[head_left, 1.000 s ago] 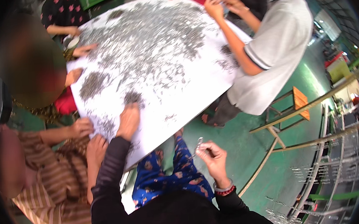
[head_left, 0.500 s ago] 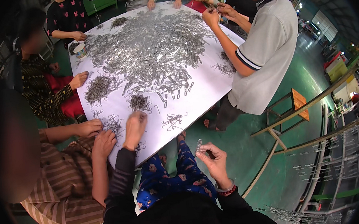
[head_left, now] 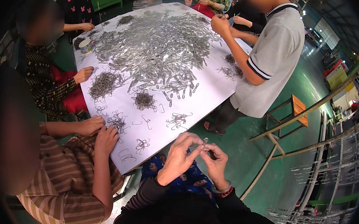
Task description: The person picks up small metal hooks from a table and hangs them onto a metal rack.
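Over my lap, just off the table's near edge, my two hands meet fingertip to fingertip. Between thumb and fingers, my right hand (head_left: 215,163) pinches a small, elongated silver metal clip (head_left: 206,141), its end poking up above the fingertips. My left hand (head_left: 179,157) is closed against the same spot; whatever its fingertips hold there is hidden. On the white tabletop (head_left: 158,132) nearest me lie small piles of bent wire hooks (head_left: 179,120), with a denser dark pile (head_left: 144,101) behind them. A large heap of similar silver clips (head_left: 153,46) covers the table's middle.
At my left sits a person in a striped brown shirt (head_left: 67,184), hands at a wire pile (head_left: 117,122). Someone in a grey shirt (head_left: 270,58) stands at the right edge. Others work around the far side. A paper cup (head_left: 85,45) and wooden stool (head_left: 299,110) are also here.
My left hand has come from the dark wire pile on the table back to the right hand, meeting it at the clip. The table sits slightly further right in view.
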